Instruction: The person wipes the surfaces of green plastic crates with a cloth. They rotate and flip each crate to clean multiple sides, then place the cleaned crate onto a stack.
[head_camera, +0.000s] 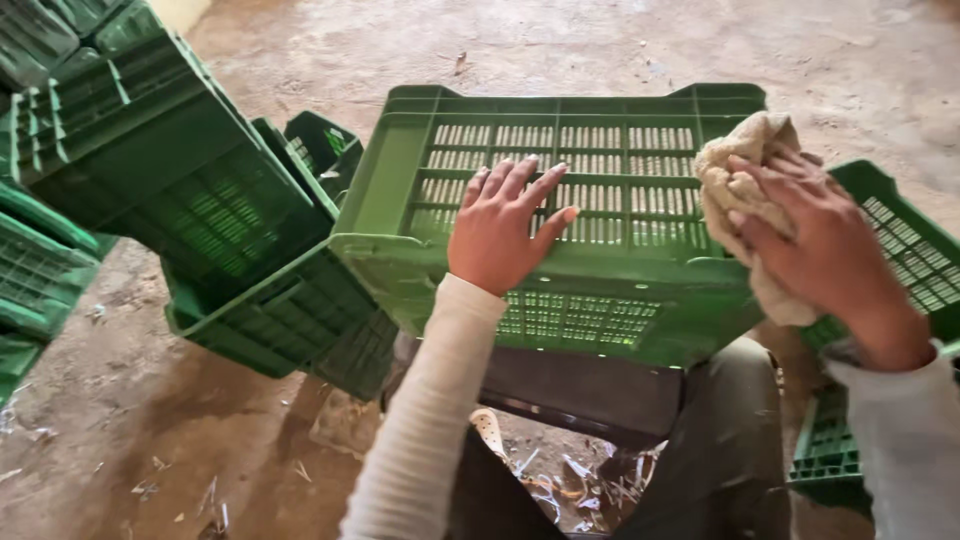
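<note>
Gripping a crumpled beige rag (745, 185), the right hand (820, 245) is pressing it against the right rim of a green slotted crate (600, 265) that's sitting on the person's lap. Left hand (505, 230) is lying flat, fingers spread, holding nothing, on the crate's near edge. More green crates (190, 190) are piling up on the left over a dirt floor (120, 420).

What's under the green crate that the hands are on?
The green crate rests on the person's lap, trouser legs showing below it. Between the knees lie dirt floor and straw scraps. Whatever sits directly beneath the crate's middle is covered.
</note>
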